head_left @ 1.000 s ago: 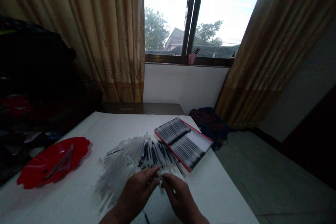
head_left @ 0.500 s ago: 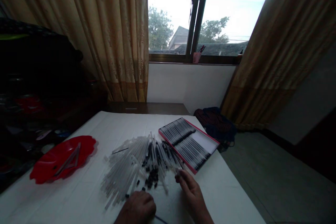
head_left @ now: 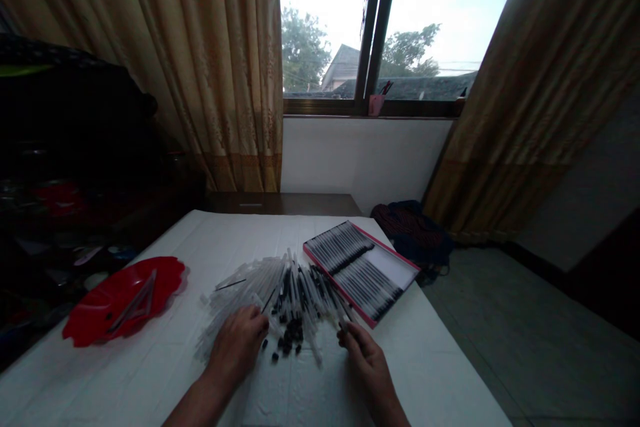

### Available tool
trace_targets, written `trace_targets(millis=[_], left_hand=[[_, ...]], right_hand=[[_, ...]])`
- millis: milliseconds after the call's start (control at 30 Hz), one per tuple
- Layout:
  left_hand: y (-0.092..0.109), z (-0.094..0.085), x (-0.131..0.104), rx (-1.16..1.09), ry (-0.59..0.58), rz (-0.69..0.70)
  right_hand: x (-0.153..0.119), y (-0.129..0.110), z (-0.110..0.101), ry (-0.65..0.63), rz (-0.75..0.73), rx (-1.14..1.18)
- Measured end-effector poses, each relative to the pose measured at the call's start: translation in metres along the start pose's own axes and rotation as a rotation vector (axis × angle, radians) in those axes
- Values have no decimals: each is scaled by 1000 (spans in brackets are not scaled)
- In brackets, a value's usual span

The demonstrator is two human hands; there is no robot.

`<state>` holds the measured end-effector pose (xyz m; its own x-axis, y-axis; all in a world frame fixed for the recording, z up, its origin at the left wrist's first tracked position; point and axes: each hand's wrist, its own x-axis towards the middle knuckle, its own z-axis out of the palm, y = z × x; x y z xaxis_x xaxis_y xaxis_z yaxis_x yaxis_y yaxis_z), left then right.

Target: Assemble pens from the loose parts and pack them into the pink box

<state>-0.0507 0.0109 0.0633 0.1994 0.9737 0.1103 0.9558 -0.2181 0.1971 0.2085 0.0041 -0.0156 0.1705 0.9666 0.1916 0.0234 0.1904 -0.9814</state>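
white table, dark rod [head_left: 269, 301] slanting away rightward from left hand's [head_left: 239, 339] pinch, right hand [head_left: 364, 355] closed

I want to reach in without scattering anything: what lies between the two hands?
Between the left hand and the right hand lie small black pieces and ends of clear tubes, seen in the head view.
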Motion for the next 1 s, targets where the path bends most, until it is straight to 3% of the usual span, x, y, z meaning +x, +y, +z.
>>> trace_targets(millis=[133, 300, 467, 633, 767, 1000], left_hand=[[7, 1, -13, 94, -96, -15], [10, -1, -13, -2, -68, -25], [21, -1, -5, -534, 7, -75], [37, 22, 2, -1211, -66, -283], [44, 35, -4, -1353, -59, -332], [47, 30, -10, -1403, -24, -366]], right_hand=[[-1, 2, 1, -16, -22, -46], [-2, 2, 3, -64, -90, -91], [-3, -4, 5, -146, -290, -181], [-10, -12, 11, -255, -386, -275], [-17, -18, 18, -264, -399, -327], [-23, -19, 28, -226, -432, -359]])
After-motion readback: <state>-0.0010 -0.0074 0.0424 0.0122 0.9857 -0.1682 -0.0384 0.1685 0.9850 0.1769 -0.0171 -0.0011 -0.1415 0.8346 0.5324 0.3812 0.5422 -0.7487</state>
